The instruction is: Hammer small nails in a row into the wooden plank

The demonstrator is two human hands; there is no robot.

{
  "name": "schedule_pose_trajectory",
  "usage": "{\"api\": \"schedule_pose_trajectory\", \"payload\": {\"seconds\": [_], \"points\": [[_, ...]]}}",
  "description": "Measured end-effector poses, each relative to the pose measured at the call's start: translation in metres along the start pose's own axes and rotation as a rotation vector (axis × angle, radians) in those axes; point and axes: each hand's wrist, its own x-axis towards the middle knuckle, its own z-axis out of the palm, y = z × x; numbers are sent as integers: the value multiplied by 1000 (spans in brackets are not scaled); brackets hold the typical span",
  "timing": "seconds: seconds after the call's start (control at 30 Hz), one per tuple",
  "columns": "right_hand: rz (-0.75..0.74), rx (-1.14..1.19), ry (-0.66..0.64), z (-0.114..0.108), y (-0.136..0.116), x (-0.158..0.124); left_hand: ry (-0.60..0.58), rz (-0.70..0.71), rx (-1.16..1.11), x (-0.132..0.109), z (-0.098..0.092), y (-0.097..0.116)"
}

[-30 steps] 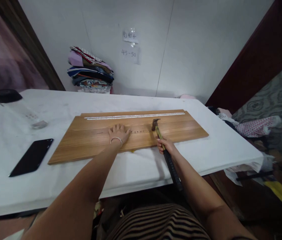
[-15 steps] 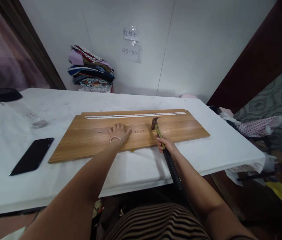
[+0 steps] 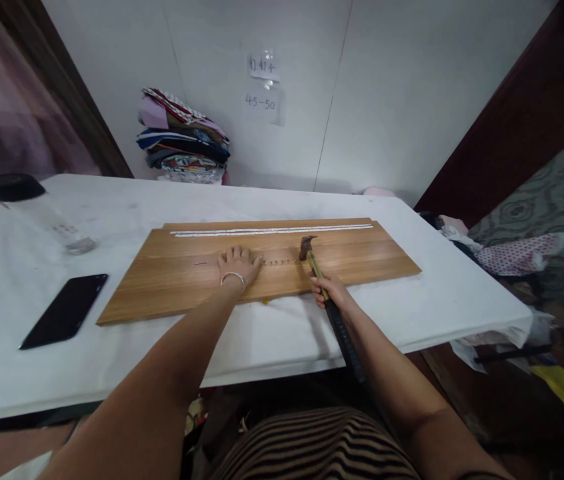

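My left hand [image 3: 240, 265] lies flat on the wooden board [image 3: 162, 287], its fingers spread. A short row of nails [image 3: 281, 262] runs along the board from beside that hand toward the right. My right hand [image 3: 329, 290] is wrapped around the handle of a claw hammer [image 3: 316, 267] with a yellow and black grip. The hammer's rusty head is low over the right end of the nail row; whether it touches a nail I cannot tell. A single loose nail [image 3: 201, 263] rests on the board left of my left hand. White measuring strips [image 3: 272, 231] lie along the far side.
A black phone [image 3: 65, 312] lies on the white-covered table [image 3: 7, 280], left of the board. Behind it a clear bottle with a black lid [image 3: 45, 213] stands near the left edge. Folded cloths [image 3: 185, 140] are stacked at the back against the wall.
The hammer head has shifted very slightly to the left over the nails. My left hand stays in place on the board.
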Motion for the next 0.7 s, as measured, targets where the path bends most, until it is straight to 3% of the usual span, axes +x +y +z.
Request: {"api": "schedule_pose_trajectory", "payload": {"seconds": [0.7], "points": [[19, -15, -65, 11, -3, -3, 11, -1, -16, 1, 0, 0]]}}
